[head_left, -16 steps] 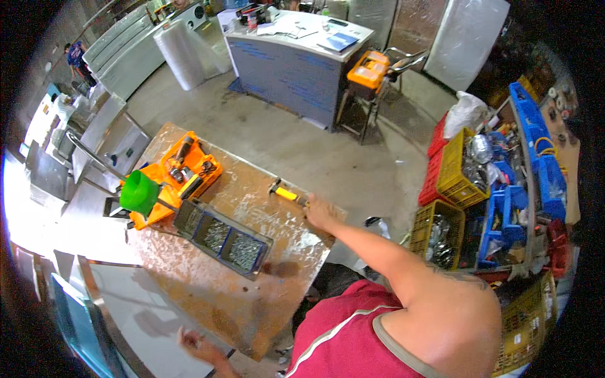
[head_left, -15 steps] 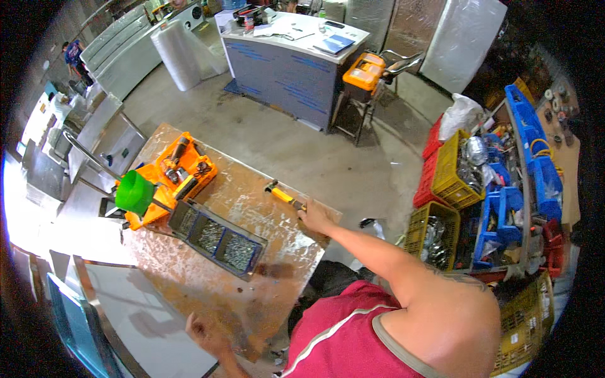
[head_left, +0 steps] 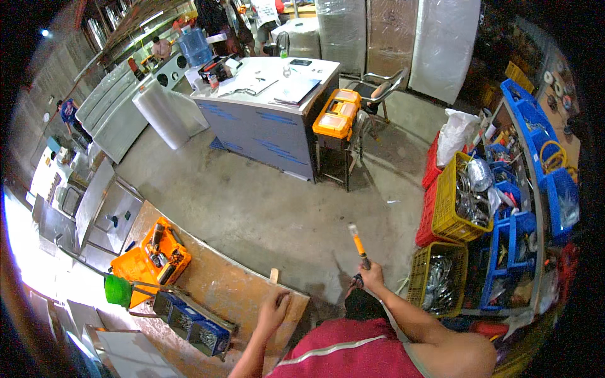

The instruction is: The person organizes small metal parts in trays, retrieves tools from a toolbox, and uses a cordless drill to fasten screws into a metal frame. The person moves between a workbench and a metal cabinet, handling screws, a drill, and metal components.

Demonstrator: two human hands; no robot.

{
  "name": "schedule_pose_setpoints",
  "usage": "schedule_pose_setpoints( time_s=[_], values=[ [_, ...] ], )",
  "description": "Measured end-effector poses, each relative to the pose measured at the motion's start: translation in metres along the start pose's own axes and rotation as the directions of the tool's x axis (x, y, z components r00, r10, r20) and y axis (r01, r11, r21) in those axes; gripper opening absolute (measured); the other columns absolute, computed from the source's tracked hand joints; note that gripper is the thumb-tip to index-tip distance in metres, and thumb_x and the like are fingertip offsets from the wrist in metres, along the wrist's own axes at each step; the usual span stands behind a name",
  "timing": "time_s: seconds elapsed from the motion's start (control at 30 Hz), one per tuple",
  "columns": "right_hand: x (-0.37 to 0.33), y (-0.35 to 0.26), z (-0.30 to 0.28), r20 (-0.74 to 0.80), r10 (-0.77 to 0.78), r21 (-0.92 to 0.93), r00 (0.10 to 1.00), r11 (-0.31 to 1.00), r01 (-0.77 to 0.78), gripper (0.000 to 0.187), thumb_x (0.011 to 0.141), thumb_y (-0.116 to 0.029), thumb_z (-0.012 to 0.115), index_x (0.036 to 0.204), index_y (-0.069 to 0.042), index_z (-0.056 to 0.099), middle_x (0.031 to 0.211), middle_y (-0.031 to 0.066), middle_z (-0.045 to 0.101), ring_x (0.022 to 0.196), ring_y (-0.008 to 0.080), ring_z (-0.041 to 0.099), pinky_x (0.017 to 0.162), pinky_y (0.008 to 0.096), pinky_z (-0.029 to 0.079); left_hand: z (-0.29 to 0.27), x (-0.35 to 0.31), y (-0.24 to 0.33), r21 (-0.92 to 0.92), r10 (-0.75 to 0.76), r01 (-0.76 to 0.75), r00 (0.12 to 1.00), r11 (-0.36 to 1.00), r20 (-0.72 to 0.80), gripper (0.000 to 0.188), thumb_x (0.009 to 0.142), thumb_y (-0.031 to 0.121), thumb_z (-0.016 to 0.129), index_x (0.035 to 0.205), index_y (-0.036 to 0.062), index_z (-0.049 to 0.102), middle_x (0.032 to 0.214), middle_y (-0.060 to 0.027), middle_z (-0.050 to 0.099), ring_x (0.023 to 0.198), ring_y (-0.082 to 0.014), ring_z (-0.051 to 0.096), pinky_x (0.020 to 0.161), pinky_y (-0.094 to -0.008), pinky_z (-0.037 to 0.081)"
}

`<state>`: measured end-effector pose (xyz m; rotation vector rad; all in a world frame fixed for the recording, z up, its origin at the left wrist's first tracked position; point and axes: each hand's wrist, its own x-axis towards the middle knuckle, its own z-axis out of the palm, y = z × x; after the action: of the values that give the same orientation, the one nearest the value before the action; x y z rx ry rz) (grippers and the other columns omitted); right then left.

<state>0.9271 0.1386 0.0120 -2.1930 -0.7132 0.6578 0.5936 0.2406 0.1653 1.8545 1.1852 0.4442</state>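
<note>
My right hand (head_left: 372, 277) grips a hammer (head_left: 360, 247) by its black grip, beyond the worktable's right end. The hammer's yellow-orange handle points up and away, its head over the floor. My left hand (head_left: 272, 313) is above the right part of the wooden worktable (head_left: 217, 264), fingers curled in; what they hold, if anything, is hidden. Just past it, a small wood block (head_left: 275, 275) sits at the table's far edge. Farther left are a divided bin of small metal fasteners (head_left: 192, 324) and an open orange tool case (head_left: 134, 268) with a drill (head_left: 155, 237).
A green cup-shaped container (head_left: 118, 290) stands by the tool case. Across the floor are a counter (head_left: 258, 135) and an orange-lidded toolbox (head_left: 337, 113). Yellow crates (head_left: 463, 198) and blue parts bins (head_left: 513, 239) line the right side. Another person (head_left: 69, 116) is far left.
My right hand has lifted the hammer off the table and carried it past the right end. My left hand has moved right and curled its fingers. The view has shifted up and right.
</note>
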Motion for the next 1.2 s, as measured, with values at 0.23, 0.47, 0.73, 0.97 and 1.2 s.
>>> schedule_pose_setpoints(
  time_s=[0.23, 0.47, 0.73, 0.97, 1.2],
  values=[
    [0.065, 0.14, -0.135, 0.013, 0.356, -0.202, 0.934, 0.916, -0.347, 0.039, 0.076, -0.032, 0.082, 0.095, 0.0, 0.07, 0.088, 0.0232, 0.07, 0.086, 0.035, 0.07, 0.077, 0.047, 0.053, 0.092, 0.229, 0.073, 0.352, 0.216, -0.406, 0.856, 0.844, 0.471, 0.028, 0.096, 0.033, 0.06, 0.115, 0.0122, 0.067, 0.103, -0.0166, 0.07, 0.095, -0.0394, 0.067, 0.08, -0.0493, 0.055],
    [0.089, 0.268, -0.135, -0.178, 0.594, -0.028, 0.784, 0.794, -0.608, 0.023, 0.078, -0.02, 0.078, 0.094, -0.005, 0.07, 0.073, 0.0132, 0.066, 0.066, 0.0269, 0.065, 0.064, 0.0442, 0.052, 0.188, 0.426, 0.105, 0.38, 0.415, -0.721, 0.662, 0.58, 0.624, 0.026, 0.089, 0.028, 0.064, 0.11, 0.0126, 0.063, 0.11, -0.0114, 0.06, 0.102, -0.0344, 0.062, 0.08, -0.0473, 0.053],
    [0.087, 0.248, -0.06, -0.346, 0.371, -0.011, 0.862, 0.917, -0.399, 0.022, 0.087, -0.027, 0.066, 0.086, -0.006, 0.068, 0.068, 0.0102, 0.064, 0.054, 0.0266, 0.061, 0.05, 0.0438, 0.047, 0.3, 0.716, 0.134, 0.308, 0.498, -0.95, 0.287, 0.041, 0.818, 0.036, 0.083, 0.04, 0.073, 0.111, 0.0179, 0.067, 0.115, -0.0065, 0.057, 0.114, -0.0241, 0.053, 0.091, -0.0382, 0.043],
    [0.214, 0.133, -0.056, -0.146, 0.792, 0.226, 0.593, 0.61, -0.759, 0.02, 0.086, -0.025, 0.067, 0.087, -0.005, 0.069, 0.067, 0.0097, 0.063, 0.053, 0.0255, 0.06, 0.049, 0.0428, 0.046, 0.353, 0.913, 0.156, 0.351, 0.316, -0.918, 0.284, -0.182, 0.905, 0.042, 0.092, 0.049, 0.055, 0.12, 0.0199, 0.069, 0.136, -0.0088, 0.055, 0.132, -0.0285, 0.045, 0.107, -0.0543, 0.032],
    [0.34, 0.124, -0.081, -0.068, 0.835, 0.222, 0.546, 0.546, -0.807, 0.019, 0.086, -0.023, 0.068, 0.087, -0.004, 0.069, 0.065, 0.0091, 0.061, 0.053, 0.0245, 0.059, 0.049, 0.0418, 0.045, 0.386, 1.018, 0.129, 0.258, 0.32, -0.643, 0.02, -0.722, 0.947, 0.051, 0.095, 0.048, 0.045, 0.134, 0.0206, 0.062, 0.142, -0.0098, 0.056, 0.141, -0.0307, 0.039, 0.117, -0.0602, 0.015]
  ],
)
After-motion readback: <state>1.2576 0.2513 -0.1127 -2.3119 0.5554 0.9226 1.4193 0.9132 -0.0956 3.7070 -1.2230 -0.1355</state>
